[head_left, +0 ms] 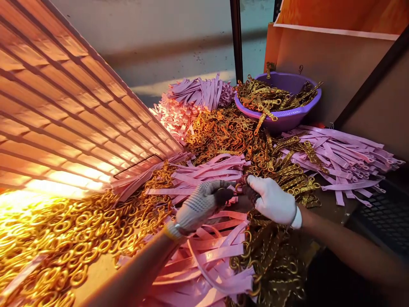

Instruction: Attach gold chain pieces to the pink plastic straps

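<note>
My left hand (201, 204), in a grey knit glove with dark fingertips, and my right hand (275, 200), in a white glove, meet at the middle of the table. Both pinch a small gold metal piece (239, 184) between their fingertips, right at the end of a pink strap (191, 181). Loose pink straps (211, 256) lie under my left forearm. A heap of gold chain-and-ring fittings (275, 256) lies under my right wrist.
A purple basin (287, 117) full of gold fittings stands at the back right. More gold fittings (223, 132) and pink straps (345, 157) cover the table. Bright gold rings (64, 238) pile at the left beneath a slatted orange panel (64, 106). A black post (237, 38) rises behind.
</note>
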The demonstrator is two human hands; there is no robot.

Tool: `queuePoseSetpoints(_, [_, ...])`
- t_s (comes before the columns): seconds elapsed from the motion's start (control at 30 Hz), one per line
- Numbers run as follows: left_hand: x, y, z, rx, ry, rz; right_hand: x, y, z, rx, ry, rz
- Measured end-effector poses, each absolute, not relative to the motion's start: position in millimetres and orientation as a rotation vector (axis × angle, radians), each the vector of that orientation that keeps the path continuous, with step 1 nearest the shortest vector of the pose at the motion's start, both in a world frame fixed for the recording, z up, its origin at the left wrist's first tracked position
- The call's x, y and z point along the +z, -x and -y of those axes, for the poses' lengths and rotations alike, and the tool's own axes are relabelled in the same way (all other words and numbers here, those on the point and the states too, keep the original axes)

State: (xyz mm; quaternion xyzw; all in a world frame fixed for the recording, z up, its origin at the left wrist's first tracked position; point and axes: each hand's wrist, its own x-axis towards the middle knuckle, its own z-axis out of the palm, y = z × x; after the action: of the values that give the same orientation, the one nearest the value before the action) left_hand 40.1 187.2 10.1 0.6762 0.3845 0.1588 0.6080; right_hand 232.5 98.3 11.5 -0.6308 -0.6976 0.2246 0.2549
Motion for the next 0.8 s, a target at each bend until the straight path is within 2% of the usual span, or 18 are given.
queuePoseSetpoints(0.1, [18.0, -15.8, -175.0, 0.347, -1.264, -0.969, 15.3, -217.6, -95.6, 0.626, 1.637, 2.047])
queuePoseSetpoints(0.2, [13.1, -7.2, -160.9, 0.327, -1.214, -0.945, 19.9, -201.3, -93.8, 0.568, 1.754, 2.216])
queuePoseSetpoints(0.5, [0.0, -23.7, -152.1, 0.306, -1.901, -0.96, 9.7, -189.7, -95.1, 0.26, 1.865, 2.478])
queuePoseSetpoints(0.8, [-2.6, -14.6, -141.1, 0.222, -1.44, -0.963, 26.1, -195.9, -93.2, 0.645, 1.965, 2.455])
